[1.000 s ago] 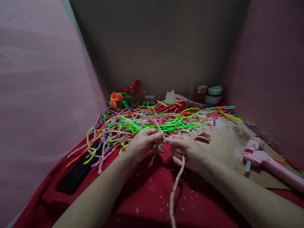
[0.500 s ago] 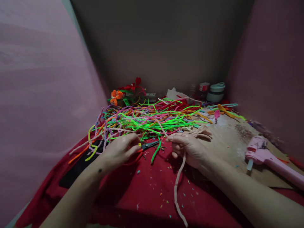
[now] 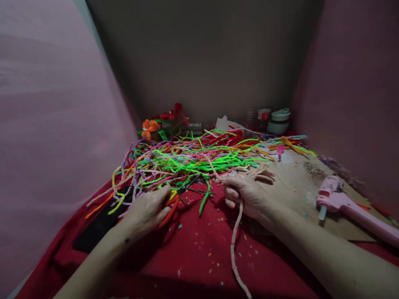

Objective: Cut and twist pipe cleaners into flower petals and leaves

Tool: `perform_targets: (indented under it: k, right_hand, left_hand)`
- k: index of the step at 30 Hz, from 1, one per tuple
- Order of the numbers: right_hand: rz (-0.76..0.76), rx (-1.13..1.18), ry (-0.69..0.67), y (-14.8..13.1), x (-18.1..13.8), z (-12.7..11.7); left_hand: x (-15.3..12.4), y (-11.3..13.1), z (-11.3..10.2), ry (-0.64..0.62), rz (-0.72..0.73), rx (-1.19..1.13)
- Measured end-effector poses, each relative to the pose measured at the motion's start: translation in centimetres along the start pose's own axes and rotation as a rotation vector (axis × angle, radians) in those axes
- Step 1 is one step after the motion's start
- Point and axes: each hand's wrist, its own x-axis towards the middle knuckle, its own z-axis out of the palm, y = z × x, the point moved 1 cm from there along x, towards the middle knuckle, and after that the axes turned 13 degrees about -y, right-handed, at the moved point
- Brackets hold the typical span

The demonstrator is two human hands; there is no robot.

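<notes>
My right hand pinches a pale pink pipe cleaner between thumb and fingers. One end rises to the upper left towards the pile, and a long tail hangs down over the red cloth. My left hand is closed round the orange and yellow handles of a pair of scissors, whose dark blades point up and right. A bent green pipe cleaner lies between the hands. Just beyond them spreads a tangled heap of coloured pipe cleaners. A bundle of beige ones lies behind my right hand.
A pink glue gun lies at the right on a brown board. Fuzzy flowers and a lidded cup stand at the back. A black flat object lies left on the red cloth, among small scraps.
My left hand has taken hold of the scissors and drawn them a little towards me and left, tilting the blades upward. My right hand keeps its pinch on the pale pipe cleaner.
</notes>
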Motion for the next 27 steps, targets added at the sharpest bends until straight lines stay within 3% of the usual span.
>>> perform_targets:
  k: [4,10,27]
  right_hand:
    - [-0.018,-0.013,0.019,0.2,0.0,-0.1]
    - [-0.048,-0.048,0.021,0.7,0.0,-0.4]
    - [-0.109,-0.165,0.021,0.6,0.0,-0.1]
  left_hand:
    - [-0.2,1.9,0.2,0.094,-0.003,0.082]
    - [0.8,4.2,0.6,0.054,-0.033,0.238]
    - [1.2,4.3,0.8,0.139,-0.09,0.321]
